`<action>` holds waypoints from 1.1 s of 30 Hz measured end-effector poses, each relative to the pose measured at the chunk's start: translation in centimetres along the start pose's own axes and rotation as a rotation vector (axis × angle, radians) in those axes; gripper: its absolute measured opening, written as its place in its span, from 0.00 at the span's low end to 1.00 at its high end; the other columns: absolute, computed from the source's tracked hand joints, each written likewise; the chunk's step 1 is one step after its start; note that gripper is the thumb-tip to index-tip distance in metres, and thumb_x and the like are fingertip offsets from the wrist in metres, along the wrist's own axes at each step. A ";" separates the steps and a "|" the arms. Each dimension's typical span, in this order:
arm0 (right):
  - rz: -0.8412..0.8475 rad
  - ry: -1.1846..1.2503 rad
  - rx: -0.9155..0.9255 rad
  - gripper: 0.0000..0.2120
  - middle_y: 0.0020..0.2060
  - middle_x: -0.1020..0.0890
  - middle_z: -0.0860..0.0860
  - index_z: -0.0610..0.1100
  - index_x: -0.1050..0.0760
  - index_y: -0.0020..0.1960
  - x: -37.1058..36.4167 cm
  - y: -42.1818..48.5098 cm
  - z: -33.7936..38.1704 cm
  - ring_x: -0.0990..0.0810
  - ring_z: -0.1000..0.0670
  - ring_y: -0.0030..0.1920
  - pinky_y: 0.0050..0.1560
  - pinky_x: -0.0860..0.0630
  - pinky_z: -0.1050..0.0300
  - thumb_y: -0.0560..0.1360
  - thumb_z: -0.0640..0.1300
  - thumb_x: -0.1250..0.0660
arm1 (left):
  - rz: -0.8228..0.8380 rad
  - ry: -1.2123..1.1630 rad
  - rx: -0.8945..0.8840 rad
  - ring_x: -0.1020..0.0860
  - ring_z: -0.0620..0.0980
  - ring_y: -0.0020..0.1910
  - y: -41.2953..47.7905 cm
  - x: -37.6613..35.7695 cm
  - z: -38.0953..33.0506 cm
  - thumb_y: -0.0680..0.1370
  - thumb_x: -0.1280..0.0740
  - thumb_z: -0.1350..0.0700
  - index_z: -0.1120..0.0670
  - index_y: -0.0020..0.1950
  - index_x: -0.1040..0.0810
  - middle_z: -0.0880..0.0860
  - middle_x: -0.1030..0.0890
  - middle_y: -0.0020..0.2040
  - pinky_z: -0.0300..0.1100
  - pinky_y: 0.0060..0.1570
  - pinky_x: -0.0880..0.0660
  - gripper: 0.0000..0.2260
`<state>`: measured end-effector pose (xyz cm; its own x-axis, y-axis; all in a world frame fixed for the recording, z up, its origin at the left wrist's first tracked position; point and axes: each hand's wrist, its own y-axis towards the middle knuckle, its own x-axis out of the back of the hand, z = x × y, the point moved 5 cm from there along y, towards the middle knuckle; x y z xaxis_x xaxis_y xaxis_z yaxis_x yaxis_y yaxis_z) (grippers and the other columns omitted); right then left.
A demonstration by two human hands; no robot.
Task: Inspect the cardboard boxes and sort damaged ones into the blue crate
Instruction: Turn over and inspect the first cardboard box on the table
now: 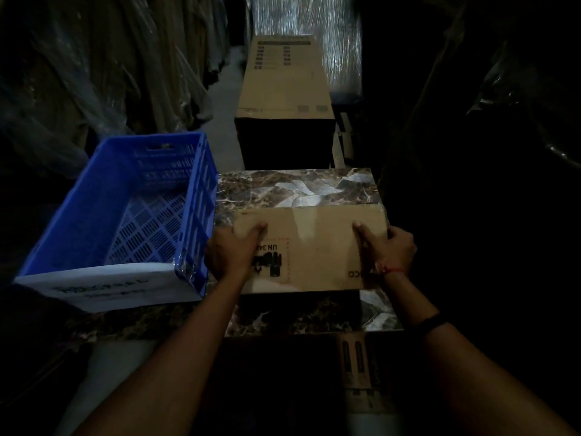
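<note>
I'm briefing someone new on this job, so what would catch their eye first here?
First the flat brown cardboard box at centre, gripped by the left hand and right hand over a marble-patterned tabletop. Just left of it stands the bright blue perforated plastic crate, the one vivid colour in this dim aisle. Beyond lies a long brown carton.

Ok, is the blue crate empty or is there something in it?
Empty: the blue crate shows only its bare slotted floor.
</note>
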<state>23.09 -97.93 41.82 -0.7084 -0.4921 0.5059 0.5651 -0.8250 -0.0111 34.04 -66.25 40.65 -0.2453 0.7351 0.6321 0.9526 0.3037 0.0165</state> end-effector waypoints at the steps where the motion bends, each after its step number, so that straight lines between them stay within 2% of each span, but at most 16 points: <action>1: 0.010 -0.039 -0.024 0.32 0.37 0.15 0.47 0.43 0.16 0.44 -0.1 0.4 0.2 0.16 0.47 0.39 0.41 0.19 0.50 0.57 0.70 0.27 | -0.008 0.041 0.002 0.22 0.53 0.32 0.1 0.0 0.0 0.59 0.38 0.19 0.54 0.35 0.23 0.52 0.21 0.32 0.45 0.35 0.23 0.36; 3: 0.045 -0.121 -0.055 0.35 0.38 0.15 0.44 0.42 0.16 0.45 -0.4 0.8 0.1 0.16 0.44 0.40 0.41 0.18 0.49 0.56 0.72 0.28 | -0.007 0.094 0.006 0.20 0.54 0.35 0.0 -0.3 0.3 0.58 0.43 0.16 0.53 0.38 0.22 0.53 0.19 0.35 0.50 0.39 0.20 0.40; 5: 0.050 -0.181 -0.065 0.36 0.40 0.15 0.42 0.42 0.16 0.47 -0.6 0.7 0.2 0.16 0.42 0.42 0.41 0.19 0.49 0.58 0.72 0.29 | 0.004 0.135 -0.020 0.20 0.56 0.38 -0.2 -0.7 0.2 0.61 0.45 0.18 0.53 0.41 0.21 0.54 0.18 0.38 0.52 0.40 0.20 0.40; 8: 0.097 -0.244 -0.086 0.42 0.48 0.16 0.41 0.41 0.19 0.53 -1.7 1.5 0.4 0.17 0.39 0.48 0.44 0.20 0.47 0.56 0.76 0.33 | 0.081 0.169 -0.048 0.20 0.59 0.43 0.0 -0.9 -1.2 0.64 0.48 0.19 0.56 0.47 0.23 0.57 0.18 0.44 0.54 0.45 0.21 0.41; 11: 0.180 -0.292 -0.127 0.43 0.57 0.20 0.38 0.38 0.25 0.62 -2.9 2.6 0.8 0.21 0.37 0.56 0.52 0.22 0.44 0.62 0.72 0.30 | 0.192 0.273 -0.050 0.21 0.60 0.50 0.9 -1.8 -1.7 0.75 0.44 0.29 0.58 0.54 0.25 0.59 0.20 0.51 0.48 0.46 0.25 0.32; 13: 0.198 -0.294 -0.138 0.42 0.60 0.22 0.37 0.37 0.27 0.64 -3.2 2.8 1.1 0.23 0.36 0.59 0.54 0.23 0.44 0.66 0.69 0.31 | 0.253 0.287 -0.045 0.22 0.61 0.52 1.7 -2.6 -1.6 0.77 0.44 0.31 0.59 0.57 0.26 0.59 0.21 0.53 0.47 0.45 0.27 0.31; 15: 0.207 -0.401 -0.130 0.42 0.65 0.26 0.36 0.36 0.31 0.68 -3.5 2.6 1.3 0.26 0.35 0.63 0.58 0.26 0.43 0.70 0.70 0.36 | 0.308 0.285 -0.037 0.22 0.62 0.55 2.6 -3.2 -1.3 0.77 0.46 0.31 0.60 0.62 0.29 0.62 0.21 0.57 0.52 0.52 0.25 0.34; 16: 0.215 -0.496 -0.120 0.44 0.69 0.32 0.36 0.37 0.37 0.72 -3.5 2.3 1.4 0.31 0.35 0.68 0.62 0.30 0.41 0.71 0.70 0.40 | 0.336 0.304 -0.028 0.24 0.63 0.60 2.7 -3.3 -1.2 0.77 0.47 0.31 0.61 0.68 0.33 0.64 0.24 0.62 0.56 0.58 0.26 0.35; 18: 0.222 -0.678 -0.014 0.44 0.76 0.48 0.37 0.38 0.52 0.77 -3.4 1.6 2.1 0.46 0.36 0.76 0.70 0.41 0.35 0.75 0.68 0.45 | 0.359 0.416 -0.089 0.39 0.66 0.73 2.1 -3.4 -1.6 0.80 0.48 0.34 0.59 0.78 0.48 0.66 0.39 0.75 0.60 0.71 0.39 0.37; 19: 0.221 -0.753 0.103 0.43 0.77 0.52 0.37 0.38 0.55 0.78 -3.6 1.1 2.9 0.51 0.37 0.77 0.72 0.46 0.35 0.77 0.66 0.46 | 0.346 0.475 -0.182 0.48 0.65 0.77 1.4 -3.2 -2.3 0.80 0.48 0.36 0.56 0.80 0.55 0.64 0.48 0.79 0.60 0.74 0.49 0.36; 20: 0.236 -0.811 0.250 0.41 0.77 0.53 0.37 0.38 0.55 0.78 -4.2 0.3 3.7 0.53 0.38 0.77 0.73 0.49 0.36 0.78 0.65 0.47 | 0.335 0.521 -0.302 0.55 0.63 0.78 0.4 -3.2 -3.2 0.81 0.49 0.37 0.54 0.80 0.58 0.63 0.53 0.79 0.59 0.75 0.56 0.35; 22: 0.323 -0.853 0.499 0.38 0.78 0.55 0.39 0.38 0.55 0.78 -6.3 -1.9 5.1 0.57 0.40 0.78 0.74 0.54 0.40 0.80 0.62 0.50 | 0.369 0.594 -0.538 0.61 0.59 0.79 -1.5 -4.3 -4.7 0.82 0.51 0.38 0.49 0.80 0.58 0.60 0.58 0.80 0.57 0.75 0.62 0.32; 25: 0.509 -0.858 0.592 0.34 0.78 0.59 0.42 0.40 0.59 0.78 -9.4 -4.4 5.3 0.62 0.44 0.78 0.75 0.60 0.41 0.81 0.59 0.56 | 0.429 0.669 -0.672 0.61 0.55 0.79 -3.7 -6.1 -5.6 0.82 0.55 0.40 0.46 0.80 0.56 0.55 0.59 0.80 0.59 0.75 0.62 0.28; 29: 0.476 -0.862 0.648 0.36 0.78 0.56 0.42 0.38 0.58 0.78 -9.9 -4.8 4.3 0.60 0.45 0.78 0.75 0.62 0.42 0.77 0.59 0.61 | 0.403 0.720 -0.706 0.58 0.54 0.79 -4.1 -6.4 -5.6 0.79 0.59 0.42 0.47 0.80 0.56 0.55 0.57 0.81 0.59 0.76 0.59 0.30; 33: 0.509 -0.882 0.637 0.35 0.78 0.56 0.41 0.38 0.59 0.78 -10.3 -4.5 4.3 0.60 0.44 0.78 0.76 0.61 0.42 0.80 0.58 0.56 | 0.428 0.738 -0.700 0.59 0.55 0.79 -3.9 -6.7 -5.6 0.83 0.54 0.44 0.48 0.81 0.57 0.55 0.58 0.81 0.59 0.75 0.59 0.27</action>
<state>29.68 -87.92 40.36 0.0497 -0.1569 0.9864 0.9799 -0.1835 -0.0785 32.97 -75.75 40.75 0.0750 0.0838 0.9937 0.8814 -0.4717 -0.0267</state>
